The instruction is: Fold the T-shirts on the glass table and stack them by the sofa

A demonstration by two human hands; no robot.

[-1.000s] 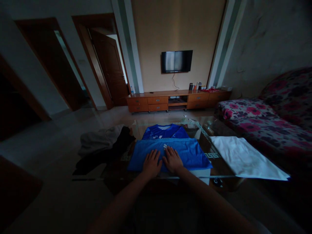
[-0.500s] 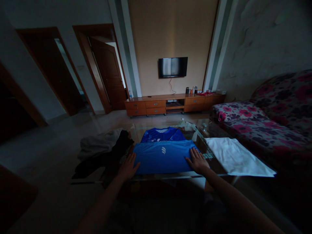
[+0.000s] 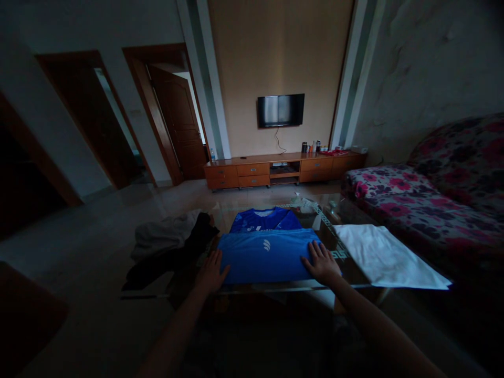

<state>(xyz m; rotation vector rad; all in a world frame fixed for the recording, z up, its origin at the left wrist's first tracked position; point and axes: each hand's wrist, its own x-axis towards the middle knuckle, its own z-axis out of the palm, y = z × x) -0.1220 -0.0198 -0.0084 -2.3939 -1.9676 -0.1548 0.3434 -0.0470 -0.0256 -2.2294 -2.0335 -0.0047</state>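
A blue shirt (image 3: pixel 263 262) lies on the glass table, its lower part folded up over the front so that a lighter blue panel with a white logo faces up. The darker blue collar end shows beyond the fold. My left hand (image 3: pixel 211 270) rests flat at the left edge of the folded panel, fingers stretched out. On the right edge lies my right hand (image 3: pixel 322 262), also flat with its fingers spread. Neither hand grips the cloth.
White folded cloth (image 3: pixel 389 254) lies on the table's right side. Black cloth (image 3: pixel 177 252) and grey cloth (image 3: pixel 165 231) are heaped at the left. A clear plastic bag (image 3: pixel 305 205) sits at the far edge. A flowered sofa (image 3: pixel 417 210) stands to the right.
The whole view has shifted slightly right and down. Both hands stay flat at the sides of the shirt, and the shirt looks the same.
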